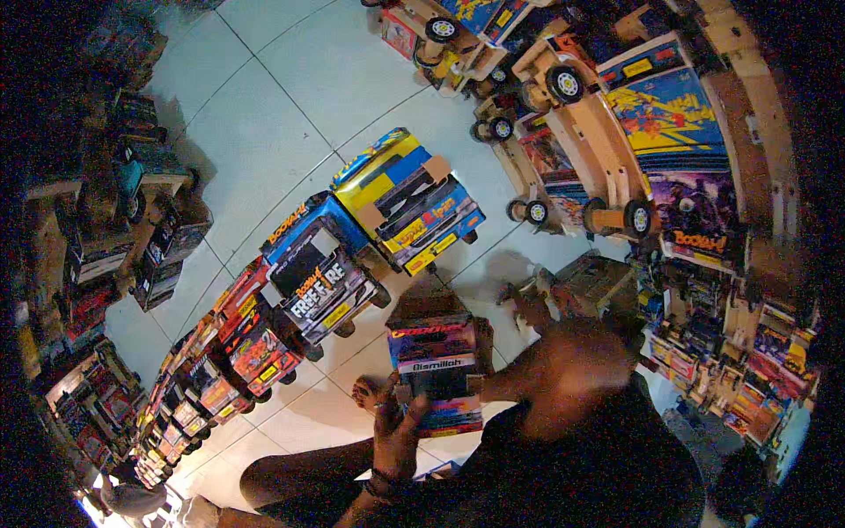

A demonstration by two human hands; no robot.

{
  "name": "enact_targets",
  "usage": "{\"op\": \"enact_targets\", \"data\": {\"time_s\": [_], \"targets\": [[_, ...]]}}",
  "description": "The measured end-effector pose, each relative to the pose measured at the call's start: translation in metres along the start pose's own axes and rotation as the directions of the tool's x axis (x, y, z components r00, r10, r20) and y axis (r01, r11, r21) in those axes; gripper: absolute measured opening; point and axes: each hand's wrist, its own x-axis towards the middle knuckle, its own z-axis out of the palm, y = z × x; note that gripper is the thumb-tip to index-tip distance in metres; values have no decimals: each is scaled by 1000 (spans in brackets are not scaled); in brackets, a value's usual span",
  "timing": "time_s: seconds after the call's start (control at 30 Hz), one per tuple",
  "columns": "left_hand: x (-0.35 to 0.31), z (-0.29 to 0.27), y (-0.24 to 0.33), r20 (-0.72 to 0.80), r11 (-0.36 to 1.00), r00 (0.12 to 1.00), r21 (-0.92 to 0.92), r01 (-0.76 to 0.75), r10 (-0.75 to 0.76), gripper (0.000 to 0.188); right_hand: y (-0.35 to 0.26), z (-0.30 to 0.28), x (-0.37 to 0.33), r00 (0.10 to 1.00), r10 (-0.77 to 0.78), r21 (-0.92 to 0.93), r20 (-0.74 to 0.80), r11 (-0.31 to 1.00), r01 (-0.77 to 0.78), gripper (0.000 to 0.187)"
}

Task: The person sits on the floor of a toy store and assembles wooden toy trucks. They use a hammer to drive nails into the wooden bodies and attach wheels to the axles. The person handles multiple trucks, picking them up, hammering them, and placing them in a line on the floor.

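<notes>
My left hand grips the lower left side of a wooden toy truck in front of my body. The truck has a purple and multicolour printed face with a dark windshield panel, and its far part is dark. My right hand is off to the right of this truck, above the floor, with its fingers apart and nothing visible in them. It is dim and slightly blurred. Closest to it is a dark wooden toy body. A blue and yellow toy truck stands just ahead of the held one.
Several printed toy trucks stand in a curving row toward the lower left. Wooden trucks lie stacked on their sides at the right, wheels showing. More toys crowd the dark left side. Pale tiles cover the floor. My bent legs surround the held truck.
</notes>
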Motion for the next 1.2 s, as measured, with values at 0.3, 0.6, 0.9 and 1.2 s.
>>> {"op": "enact_targets", "data": {"time_s": [0.3,0.6,0.9,1.2], "targets": [[15,0,-11,452,413,817,708,-573,358,66,7,-7,0,997,-56,54,-58,997,59,36],[-6,1,-21,426,902,871,231,-365,244,109,-98,-84,-41,945,-308,-65,112,947,316,43],[-16,-14,-52,286,719,846,446,-533,450,99,-233,-132,-184,961,-86,-460,261,864,202,70],[-27,-8,-54,269,117,634,859,-499,725,97,-272,-126,-230,761,-501,-290,413,720,631,50]]}}
